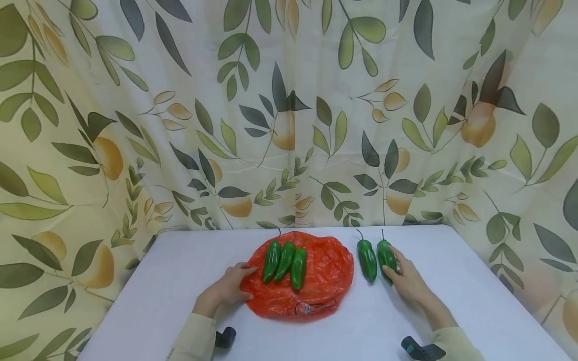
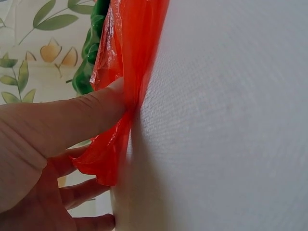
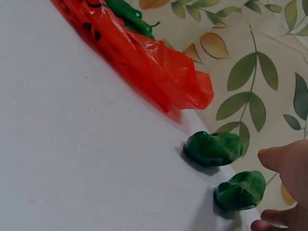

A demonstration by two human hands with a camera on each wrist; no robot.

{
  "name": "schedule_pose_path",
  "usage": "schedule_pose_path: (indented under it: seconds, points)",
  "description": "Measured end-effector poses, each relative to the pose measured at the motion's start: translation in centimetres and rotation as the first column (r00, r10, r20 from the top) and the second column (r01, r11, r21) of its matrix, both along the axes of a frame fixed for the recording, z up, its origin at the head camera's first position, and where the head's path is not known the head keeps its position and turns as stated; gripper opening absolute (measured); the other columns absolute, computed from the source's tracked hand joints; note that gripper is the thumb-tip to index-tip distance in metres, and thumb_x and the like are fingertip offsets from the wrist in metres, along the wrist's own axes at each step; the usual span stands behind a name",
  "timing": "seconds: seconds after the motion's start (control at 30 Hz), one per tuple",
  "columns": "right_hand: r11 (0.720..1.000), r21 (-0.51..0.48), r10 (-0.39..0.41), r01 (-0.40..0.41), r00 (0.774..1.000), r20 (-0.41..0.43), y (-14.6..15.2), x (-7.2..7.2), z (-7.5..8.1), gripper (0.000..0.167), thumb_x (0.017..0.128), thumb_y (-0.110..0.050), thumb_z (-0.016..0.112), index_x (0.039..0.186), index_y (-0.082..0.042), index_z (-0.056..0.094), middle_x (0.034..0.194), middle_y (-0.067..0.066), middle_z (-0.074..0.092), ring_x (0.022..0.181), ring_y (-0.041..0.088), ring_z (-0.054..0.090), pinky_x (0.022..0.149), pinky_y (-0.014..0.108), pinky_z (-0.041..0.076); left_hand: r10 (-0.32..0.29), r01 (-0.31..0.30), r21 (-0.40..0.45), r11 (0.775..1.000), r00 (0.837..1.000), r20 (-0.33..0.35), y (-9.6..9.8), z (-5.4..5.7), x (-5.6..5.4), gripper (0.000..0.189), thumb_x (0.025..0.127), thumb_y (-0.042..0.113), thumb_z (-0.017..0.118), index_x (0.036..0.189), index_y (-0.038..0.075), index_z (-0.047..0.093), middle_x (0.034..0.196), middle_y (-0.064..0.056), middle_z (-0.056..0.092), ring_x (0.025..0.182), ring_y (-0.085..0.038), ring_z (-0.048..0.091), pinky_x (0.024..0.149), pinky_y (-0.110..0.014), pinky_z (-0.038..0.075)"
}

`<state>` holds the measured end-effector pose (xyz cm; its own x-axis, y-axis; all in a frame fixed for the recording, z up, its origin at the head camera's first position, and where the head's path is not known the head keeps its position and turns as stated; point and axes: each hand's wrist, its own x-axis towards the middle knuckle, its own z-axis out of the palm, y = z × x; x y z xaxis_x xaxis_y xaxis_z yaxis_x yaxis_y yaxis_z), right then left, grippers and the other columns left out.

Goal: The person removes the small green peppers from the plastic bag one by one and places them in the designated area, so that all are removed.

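Note:
Three green chili peppers [image 1: 285, 261] lie side by side on a flattened red plastic bag [image 1: 327, 273]. My left hand [image 1: 232, 285] is at the bag's left edge; in the left wrist view its thumb [image 2: 94, 113] presses the red film, with the fingers behind it, pinching it. Right of the bag, two more green chili peppers lie on the table, a nearer-to-bag one [image 1: 367, 259] and a right one [image 1: 387, 254]. Around the right one is my right hand [image 1: 408, 281]; in the right wrist view the thumb [image 3: 276, 159] stands apart from that pepper [image 3: 239, 191], fingers on its other side.
The peppers and bag are on a white-covered table [image 1: 180, 260]. A leaf-and-fruit patterned curtain [image 1: 289, 125] hangs behind the table and along both sides. Dark wrist devices [image 1: 422, 349] show at the pale sleeves.

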<state>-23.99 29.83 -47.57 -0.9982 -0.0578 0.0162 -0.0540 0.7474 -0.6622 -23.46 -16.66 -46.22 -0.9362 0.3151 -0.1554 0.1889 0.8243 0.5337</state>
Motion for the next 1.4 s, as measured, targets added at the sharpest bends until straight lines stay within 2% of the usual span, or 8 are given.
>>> schedule_pose_path:
  seconds: [0.1, 0.23, 0.53, 0.63, 0.83, 1.07, 1.27, 1.4]
  points:
    - [0.999, 0.017, -0.038, 0.038, 0.999, -0.003, 0.1, 0.3, 0.2, 0.071, 0.105, -0.024, 0.049, 0.158, 0.005, 0.012, 0.149, 0.047, 0.026, 0.133, 0.066, 0.036, 0.106, 0.074, 0.039, 0.001, -0.001, 0.001, 1.000, 1.000, 0.006, -0.1, 0.0, 0.0, 0.070, 0.082, 0.014, 0.082, 0.146, 0.012, 0.054, 0.152, -0.018, 0.045, 0.137, -0.040, 0.042, 0.104, -0.062, 0.050]
    - [0.997, 0.030, -0.067, 0.068, 0.996, -0.054, 0.0, 0.5, 0.8, 0.069, 0.104, -0.025, 0.051, 0.157, 0.005, 0.017, 0.148, 0.046, 0.030, 0.130, 0.066, 0.039, 0.103, 0.075, 0.040, 0.005, -0.005, 0.001, 1.000, 1.000, 0.017, -0.1, -0.1, -0.1, 0.070, 0.083, 0.016, 0.082, 0.147, 0.013, 0.054, 0.152, -0.017, 0.045, 0.138, -0.039, 0.042, 0.102, -0.060, 0.051]
    - [0.998, -0.037, -0.053, 0.047, 0.982, -0.181, -1.8, 1.2, 2.4, 0.064, 0.102, -0.020, 0.056, 0.154, 0.004, 0.027, 0.147, 0.041, 0.036, 0.130, 0.059, 0.040, 0.102, 0.075, 0.038, 0.022, -0.022, -0.002, 1.000, 0.999, 0.038, 0.0, -0.1, -0.2, 0.070, 0.083, 0.014, 0.082, 0.147, 0.014, 0.053, 0.153, -0.016, 0.044, 0.139, -0.039, 0.041, 0.105, -0.061, 0.050]
    - [0.998, -0.052, -0.037, 0.028, 0.980, -0.193, -2.7, 1.3, 2.9, 0.063, 0.101, -0.019, 0.057, 0.154, 0.003, 0.029, 0.147, 0.038, 0.038, 0.131, 0.056, 0.040, 0.103, 0.076, 0.037, 0.021, -0.021, -0.009, 1.000, 0.999, 0.038, 0.0, 0.0, -0.2, 0.070, 0.083, 0.014, 0.081, 0.147, 0.013, 0.053, 0.153, -0.015, 0.044, 0.139, -0.039, 0.041, 0.105, -0.061, 0.049]
    - [0.996, -0.082, 0.013, -0.029, 0.983, -0.185, -5.1, 1.5, 3.8, 0.063, 0.102, -0.019, 0.057, 0.156, -0.003, 0.030, 0.152, 0.034, 0.036, 0.133, 0.054, 0.040, 0.097, 0.072, 0.048, 0.024, -0.023, -0.010, 1.000, 0.999, 0.044, 0.1, 0.1, -0.3, 0.070, 0.084, 0.013, 0.081, 0.148, 0.014, 0.053, 0.153, -0.015, 0.043, 0.139, -0.038, 0.040, 0.106, -0.060, 0.049]
    - [0.983, -0.128, 0.103, -0.131, 0.973, -0.206, -8.9, 1.5, 3.4, 0.061, 0.100, -0.017, 0.060, 0.155, -0.007, 0.034, 0.153, 0.028, 0.040, 0.137, 0.050, 0.042, 0.098, 0.066, 0.052, 0.027, -0.026, -0.009, 1.000, 0.998, 0.057, 0.2, -0.3, -0.5, 0.070, 0.084, 0.015, 0.081, 0.149, 0.016, 0.052, 0.154, -0.014, 0.042, 0.140, -0.037, 0.040, 0.106, -0.061, 0.049]
    - [0.961, -0.173, 0.187, -0.218, 0.966, -0.178, -12.5, 1.0, 3.0, 0.061, 0.101, -0.020, 0.061, 0.156, -0.012, 0.035, 0.155, 0.022, 0.041, 0.142, 0.046, 0.038, 0.106, 0.069, 0.044, 0.027, -0.028, 0.003, 1.000, 0.998, 0.063, 0.2, -0.2, -0.5, 0.070, 0.084, 0.014, 0.081, 0.148, 0.015, 0.052, 0.153, -0.014, 0.043, 0.139, -0.037, 0.040, 0.105, -0.060, 0.050]
    - [0.952, -0.186, 0.217, -0.242, 0.965, -0.147, -14.6, 0.7, 2.6, 0.059, 0.101, -0.024, 0.060, 0.155, -0.016, 0.037, 0.157, 0.017, 0.040, 0.146, 0.044, 0.035, 0.111, 0.072, 0.038, 0.030, -0.030, -0.005, 1.000, 0.998, 0.057, 0.2, -0.2, -0.6, 0.070, 0.084, 0.013, 0.081, 0.148, 0.016, 0.053, 0.153, -0.014, 0.043, 0.139, -0.037, 0.040, 0.106, -0.061, 0.048]
